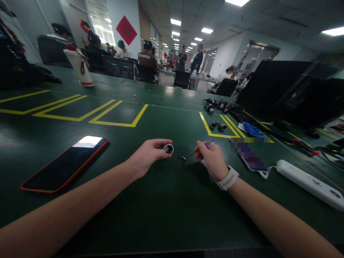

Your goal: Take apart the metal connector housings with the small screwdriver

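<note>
Between the thumb and fingers of my left hand (149, 156) is a round metal connector shell (168, 149), its open end facing me. My right hand (211, 157) grips a screwdriver by its purple handle (209, 144), and the thin shaft (190, 155) slants down to the left. At the shaft's tip lie several tiny dark screws (182, 157) on the green table (161, 208). The tip seems to touch them, though they are too small to be sure. The inside of the shell is dark.
A phone in an orange case (66, 163) lies left. To the right are another phone (249, 154), a white power strip (309, 182) and a blue glove (252, 129). Metal connector parts (219, 125) lie inside yellow tape; a white cup (79, 66) stands far left.
</note>
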Available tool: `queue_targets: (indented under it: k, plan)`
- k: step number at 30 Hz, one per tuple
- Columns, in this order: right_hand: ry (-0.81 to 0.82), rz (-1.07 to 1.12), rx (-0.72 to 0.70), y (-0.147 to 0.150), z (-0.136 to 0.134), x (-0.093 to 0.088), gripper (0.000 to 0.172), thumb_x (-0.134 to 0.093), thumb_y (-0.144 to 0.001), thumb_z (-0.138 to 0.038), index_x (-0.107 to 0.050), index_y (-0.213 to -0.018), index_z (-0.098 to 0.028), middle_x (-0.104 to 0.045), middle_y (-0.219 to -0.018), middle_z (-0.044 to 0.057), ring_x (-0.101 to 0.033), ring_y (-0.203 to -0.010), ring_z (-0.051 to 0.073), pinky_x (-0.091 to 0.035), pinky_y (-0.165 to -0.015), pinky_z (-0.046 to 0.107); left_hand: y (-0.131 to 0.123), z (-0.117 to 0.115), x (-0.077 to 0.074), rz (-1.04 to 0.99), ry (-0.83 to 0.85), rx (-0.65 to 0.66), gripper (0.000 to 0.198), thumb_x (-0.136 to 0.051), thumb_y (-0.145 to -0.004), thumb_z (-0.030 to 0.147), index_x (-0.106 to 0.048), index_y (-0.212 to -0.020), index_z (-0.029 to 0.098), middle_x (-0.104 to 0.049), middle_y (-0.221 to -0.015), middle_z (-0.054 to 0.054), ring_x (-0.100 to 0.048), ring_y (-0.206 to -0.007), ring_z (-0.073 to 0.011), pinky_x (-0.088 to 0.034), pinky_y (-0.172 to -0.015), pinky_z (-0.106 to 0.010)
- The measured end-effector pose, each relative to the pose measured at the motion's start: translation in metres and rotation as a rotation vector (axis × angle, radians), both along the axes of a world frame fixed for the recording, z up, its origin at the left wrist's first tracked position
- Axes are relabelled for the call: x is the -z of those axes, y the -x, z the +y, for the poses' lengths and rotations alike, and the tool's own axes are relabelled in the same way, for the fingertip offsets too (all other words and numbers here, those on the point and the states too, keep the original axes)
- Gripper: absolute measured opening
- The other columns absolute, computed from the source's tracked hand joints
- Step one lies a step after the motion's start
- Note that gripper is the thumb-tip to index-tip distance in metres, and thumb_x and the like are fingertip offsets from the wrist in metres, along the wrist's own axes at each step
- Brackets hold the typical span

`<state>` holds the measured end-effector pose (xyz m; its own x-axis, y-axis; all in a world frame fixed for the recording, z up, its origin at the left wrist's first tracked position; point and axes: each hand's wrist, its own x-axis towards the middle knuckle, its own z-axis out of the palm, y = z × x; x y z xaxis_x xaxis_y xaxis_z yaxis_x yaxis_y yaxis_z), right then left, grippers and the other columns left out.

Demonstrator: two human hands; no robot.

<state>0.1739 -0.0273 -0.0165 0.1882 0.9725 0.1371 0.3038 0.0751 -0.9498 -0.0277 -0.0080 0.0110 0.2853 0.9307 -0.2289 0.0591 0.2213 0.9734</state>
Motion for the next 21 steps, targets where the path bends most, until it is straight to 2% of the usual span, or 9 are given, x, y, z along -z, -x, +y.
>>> queue_targets:
  k: [6,12,15,17,21]
  plan:
    - [0.008,0.06,-0.026,0.001,0.001,0.001,0.035,-0.058,-0.077,-0.044,-0.061,-0.058,-0.014,-0.055,-0.045,0.0,-0.051,-0.042,0.011,-0.039,-0.045,0.023,-0.001,-0.001,0.002,-0.037,0.026,-0.004,0.043,-0.06,-0.066,-0.001,-0.063,-0.107,0.014,-0.064,-0.116,-0.012,-0.063,-0.103,-0.0228,-0.05,-0.094,-0.039]
    - [0.031,0.267,-0.035,0.005,-0.005,-0.002,0.034,-0.053,-0.081,-0.044,-0.057,-0.063,-0.015,-0.054,-0.05,-0.001,-0.053,-0.046,0.011,-0.043,-0.047,0.024,-0.001,-0.003,0.0,-0.056,0.034,-0.038,0.044,-0.057,-0.066,-0.003,-0.062,-0.106,0.014,-0.065,-0.114,-0.011,-0.063,-0.1,-0.0214,-0.051,-0.093,-0.038]
    - [-0.08,0.38,-0.118,0.009,-0.013,-0.007,0.03,-0.052,-0.083,-0.041,-0.059,-0.068,-0.016,-0.058,-0.055,-0.001,-0.056,-0.053,0.012,-0.046,-0.052,0.025,-0.001,-0.003,0.001,-0.082,0.025,-0.044,0.041,-0.06,-0.066,0.0,-0.063,-0.105,0.013,-0.065,-0.113,-0.011,-0.063,-0.101,-0.0209,-0.05,-0.093,-0.036]
    - [-0.211,0.314,-0.224,0.011,-0.021,-0.01,0.024,-0.053,-0.085,-0.036,-0.062,-0.074,-0.017,-0.063,-0.063,0.001,-0.06,-0.061,0.013,-0.049,-0.058,0.027,-0.002,-0.004,0.002,-0.103,0.024,-0.046,0.04,-0.062,-0.065,0.002,-0.063,-0.103,0.013,-0.066,-0.112,-0.01,-0.063,-0.101,-0.0204,-0.05,-0.093,-0.035]
    - [-0.388,-0.07,-0.367,0.015,-0.034,-0.013,0.015,-0.051,-0.088,-0.026,-0.065,-0.086,-0.02,-0.068,-0.078,0.003,-0.063,-0.074,0.014,-0.051,-0.068,0.03,-0.004,-0.007,0.0,-0.126,0.027,-0.056,0.036,-0.063,-0.064,0.003,-0.064,-0.099,0.014,-0.067,-0.107,-0.008,-0.064,-0.096,-0.0186,-0.05,-0.091,-0.034]
